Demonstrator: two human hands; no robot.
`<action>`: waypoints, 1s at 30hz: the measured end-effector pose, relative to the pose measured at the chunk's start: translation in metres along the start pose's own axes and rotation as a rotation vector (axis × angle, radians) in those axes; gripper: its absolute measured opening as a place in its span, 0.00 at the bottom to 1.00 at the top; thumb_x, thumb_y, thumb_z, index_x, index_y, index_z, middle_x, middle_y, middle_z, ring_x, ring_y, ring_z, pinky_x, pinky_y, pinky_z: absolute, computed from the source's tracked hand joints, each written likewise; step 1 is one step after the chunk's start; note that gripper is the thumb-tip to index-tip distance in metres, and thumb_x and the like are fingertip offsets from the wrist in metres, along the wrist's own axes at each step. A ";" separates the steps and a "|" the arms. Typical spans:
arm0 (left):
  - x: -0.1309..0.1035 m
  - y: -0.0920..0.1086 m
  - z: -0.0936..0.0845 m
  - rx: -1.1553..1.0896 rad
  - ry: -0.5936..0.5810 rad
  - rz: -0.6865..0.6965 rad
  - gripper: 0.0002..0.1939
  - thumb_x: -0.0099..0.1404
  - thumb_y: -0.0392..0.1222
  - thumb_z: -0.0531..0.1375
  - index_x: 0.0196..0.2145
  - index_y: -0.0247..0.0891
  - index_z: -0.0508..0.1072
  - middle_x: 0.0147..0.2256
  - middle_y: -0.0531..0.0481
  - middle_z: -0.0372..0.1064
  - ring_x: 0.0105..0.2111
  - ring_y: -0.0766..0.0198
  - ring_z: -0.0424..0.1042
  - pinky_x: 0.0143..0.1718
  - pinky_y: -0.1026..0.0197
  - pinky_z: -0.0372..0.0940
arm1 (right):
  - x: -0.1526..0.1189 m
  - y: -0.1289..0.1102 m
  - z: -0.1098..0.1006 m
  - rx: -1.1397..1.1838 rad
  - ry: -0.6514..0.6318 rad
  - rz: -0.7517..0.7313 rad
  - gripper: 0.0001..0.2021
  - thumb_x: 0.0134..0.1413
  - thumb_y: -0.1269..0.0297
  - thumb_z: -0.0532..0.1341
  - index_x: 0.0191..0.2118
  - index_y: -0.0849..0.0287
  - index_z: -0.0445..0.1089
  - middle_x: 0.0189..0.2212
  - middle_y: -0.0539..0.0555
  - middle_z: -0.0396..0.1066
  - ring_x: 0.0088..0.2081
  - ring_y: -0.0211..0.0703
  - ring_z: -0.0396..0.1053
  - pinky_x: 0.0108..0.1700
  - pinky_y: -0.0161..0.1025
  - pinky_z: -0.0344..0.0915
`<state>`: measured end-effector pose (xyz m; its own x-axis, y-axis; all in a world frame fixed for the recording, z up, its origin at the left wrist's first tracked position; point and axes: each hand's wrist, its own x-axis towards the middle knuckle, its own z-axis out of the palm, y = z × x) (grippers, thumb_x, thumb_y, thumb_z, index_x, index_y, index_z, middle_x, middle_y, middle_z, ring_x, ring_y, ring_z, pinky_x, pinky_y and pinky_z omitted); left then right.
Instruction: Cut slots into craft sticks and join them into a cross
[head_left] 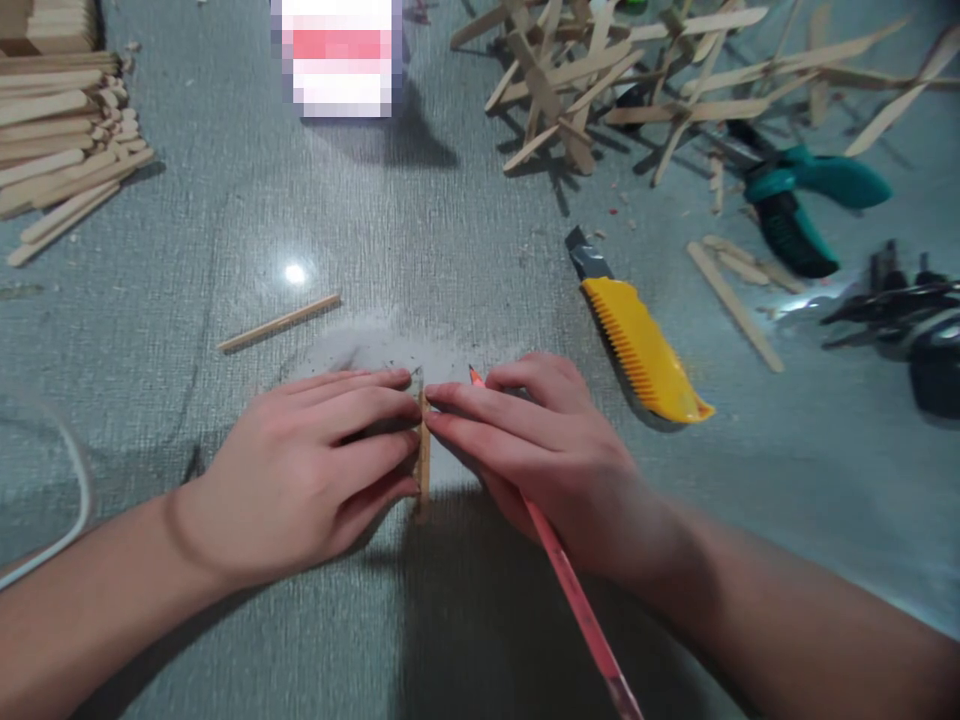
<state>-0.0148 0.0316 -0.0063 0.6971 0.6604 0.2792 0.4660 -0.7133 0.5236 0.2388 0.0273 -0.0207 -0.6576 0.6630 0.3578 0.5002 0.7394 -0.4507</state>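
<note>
Between my two hands a narrow wooden craft stick [424,465] stands out along the line of fingertips, pointing away from me. My left hand [311,455] holds it from the left side, fingers stretched and tips pressed along it. Tucked in my right hand [551,430] is a red pencil [566,565], its dark point showing above the index finger and its shaft slanting toward me. Two fingertips of that hand also touch the stick's right side. Part of the stick is hidden under the fingers. Pale dust [367,340] lies on the table around them.
A thin stick [281,322] lies beyond my left hand. Right of my right hand is a yellow utility knife [641,345], blade end away. Farther off are teal-handled pliers [780,180], joined craft sticks [555,90], a stick pile [56,130] and a white cable [81,480].
</note>
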 end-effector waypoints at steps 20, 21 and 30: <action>0.000 0.000 -0.001 0.007 0.015 -0.010 0.06 0.75 0.40 0.65 0.44 0.36 0.81 0.49 0.43 0.83 0.57 0.51 0.81 0.60 0.50 0.79 | -0.001 0.001 -0.002 0.018 -0.009 0.007 0.12 0.71 0.77 0.60 0.54 0.65 0.78 0.55 0.58 0.82 0.46 0.51 0.70 0.52 0.52 0.65; 0.000 0.000 -0.001 0.005 0.012 -0.010 0.06 0.75 0.40 0.65 0.44 0.36 0.81 0.49 0.43 0.83 0.57 0.51 0.81 0.60 0.50 0.79 | -0.001 0.001 -0.002 0.018 -0.010 0.008 0.13 0.71 0.77 0.60 0.54 0.65 0.78 0.55 0.59 0.82 0.46 0.51 0.70 0.52 0.52 0.65; 0.000 0.000 -0.002 0.004 0.009 -0.007 0.06 0.75 0.39 0.64 0.45 0.36 0.81 0.49 0.43 0.82 0.57 0.50 0.81 0.59 0.47 0.80 | 0.000 0.001 -0.002 0.002 -0.016 0.024 0.13 0.73 0.75 0.58 0.54 0.61 0.77 0.56 0.57 0.82 0.46 0.50 0.72 0.52 0.52 0.67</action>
<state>-0.0157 0.0321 -0.0047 0.6890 0.6674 0.2826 0.4733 -0.7096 0.5219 0.2406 0.0281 -0.0198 -0.6544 0.6784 0.3340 0.5148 0.7233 -0.4603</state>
